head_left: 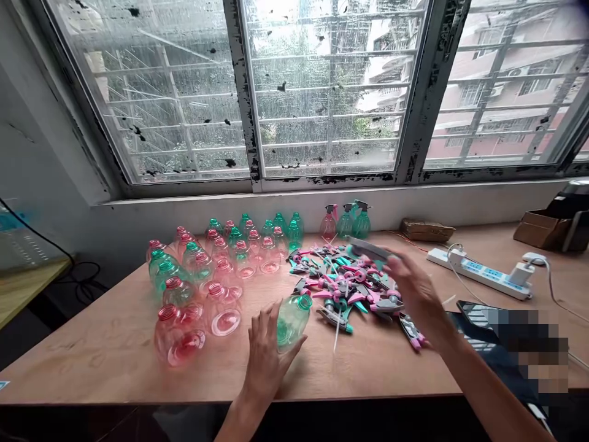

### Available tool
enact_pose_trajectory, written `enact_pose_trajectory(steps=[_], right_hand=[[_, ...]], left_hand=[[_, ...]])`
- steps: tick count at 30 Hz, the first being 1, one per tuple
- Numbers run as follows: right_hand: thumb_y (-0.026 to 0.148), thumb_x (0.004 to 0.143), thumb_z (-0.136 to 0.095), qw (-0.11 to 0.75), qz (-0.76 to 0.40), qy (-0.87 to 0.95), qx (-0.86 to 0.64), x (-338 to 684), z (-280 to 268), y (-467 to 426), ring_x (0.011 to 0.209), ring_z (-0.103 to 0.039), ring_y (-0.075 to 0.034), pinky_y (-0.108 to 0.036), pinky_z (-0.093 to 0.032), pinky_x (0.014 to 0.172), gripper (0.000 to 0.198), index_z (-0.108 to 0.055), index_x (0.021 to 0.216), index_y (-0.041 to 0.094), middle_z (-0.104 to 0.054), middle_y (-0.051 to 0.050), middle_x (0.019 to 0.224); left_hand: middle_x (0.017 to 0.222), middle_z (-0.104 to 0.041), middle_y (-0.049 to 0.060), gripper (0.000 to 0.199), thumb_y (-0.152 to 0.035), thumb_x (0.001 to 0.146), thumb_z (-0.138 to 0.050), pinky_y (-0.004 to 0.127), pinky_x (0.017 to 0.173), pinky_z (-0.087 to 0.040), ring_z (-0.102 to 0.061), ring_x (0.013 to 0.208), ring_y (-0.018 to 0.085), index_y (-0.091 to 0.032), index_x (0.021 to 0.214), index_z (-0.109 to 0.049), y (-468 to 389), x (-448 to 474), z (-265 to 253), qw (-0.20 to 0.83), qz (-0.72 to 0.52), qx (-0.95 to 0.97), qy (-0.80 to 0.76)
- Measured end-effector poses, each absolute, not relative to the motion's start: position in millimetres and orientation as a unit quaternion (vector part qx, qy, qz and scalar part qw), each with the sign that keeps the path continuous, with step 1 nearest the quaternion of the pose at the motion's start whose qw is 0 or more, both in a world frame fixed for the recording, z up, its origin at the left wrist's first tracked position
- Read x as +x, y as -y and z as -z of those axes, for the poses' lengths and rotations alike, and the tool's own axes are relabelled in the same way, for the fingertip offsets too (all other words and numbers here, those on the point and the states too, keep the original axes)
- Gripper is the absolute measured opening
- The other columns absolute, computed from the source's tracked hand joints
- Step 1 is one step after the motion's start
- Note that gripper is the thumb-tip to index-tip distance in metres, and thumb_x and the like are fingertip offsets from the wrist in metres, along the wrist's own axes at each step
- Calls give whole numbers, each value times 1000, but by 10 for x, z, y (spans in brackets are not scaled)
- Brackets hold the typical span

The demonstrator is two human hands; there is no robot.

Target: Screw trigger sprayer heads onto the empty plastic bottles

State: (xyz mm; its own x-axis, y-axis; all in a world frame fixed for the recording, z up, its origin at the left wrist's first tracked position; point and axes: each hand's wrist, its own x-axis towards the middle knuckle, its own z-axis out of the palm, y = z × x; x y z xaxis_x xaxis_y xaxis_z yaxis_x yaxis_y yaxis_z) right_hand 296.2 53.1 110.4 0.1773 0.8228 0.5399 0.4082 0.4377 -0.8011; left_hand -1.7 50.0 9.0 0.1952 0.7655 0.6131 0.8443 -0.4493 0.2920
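My left hand (269,344) is wrapped round a clear green plastic bottle (293,319), tilted to the right with its neck uncovered. Up over the heap of spray heads, my right hand (407,276) grips a grey and teal trigger spray head (370,250), a little blurred. Below it lies the heap of pink, teal and grey spray heads (343,276), some with thin white dip tubes. Pink bottles (223,307) and green bottles (168,273) without heads stand in a cluster left of my left hand.
Three bottles fitted with spray heads (346,222) stand by the wall. A white power strip (478,273), a brown package (427,230) and a cardboard box (547,230) are on the right, with a phone (478,316) nearer me. The table's front edge (138,402) runs below my hands.
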Motion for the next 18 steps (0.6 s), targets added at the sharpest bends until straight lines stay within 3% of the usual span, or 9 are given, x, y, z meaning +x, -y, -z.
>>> enact_pose_trajectory(steps=[4,9,14,18], right_hand=[[55,99,-42,658,-376,509,-408,3019,-995,62,113,-68,-37,-51,-58,91,42,-68,119,30,-75,-11,118],[51,98,-52,674,-413,462,-402,2907,-774,333,110,-69,-36,-51,-54,97,34,-70,118,30,-76,-11,115],[53,95,-59,651,-461,456,-395,2812,-402,277,114,-68,-35,-50,-47,108,38,-69,123,30,-72,-9,126],[52,96,-59,584,-503,494,-403,2617,-213,248,122,-63,-35,-53,-43,112,37,-66,127,32,-71,-7,128]], left_hand=[[135,-55,14,73,-48,93,-65,54,105,-39,-52,120,36,-27,153,-30,-483,-4,-92,50,359,-786,500],[135,-57,13,74,-52,90,-67,51,102,-42,-54,117,35,-31,153,-33,-446,8,-124,42,347,-816,461],[138,-58,14,76,-54,89,-67,49,105,-42,-55,120,35,-30,154,-35,-385,9,-173,32,327,-844,425],[149,-50,19,96,-58,88,-65,51,112,-39,-49,133,38,-25,161,-13,-332,-9,-224,-30,303,-868,392]])
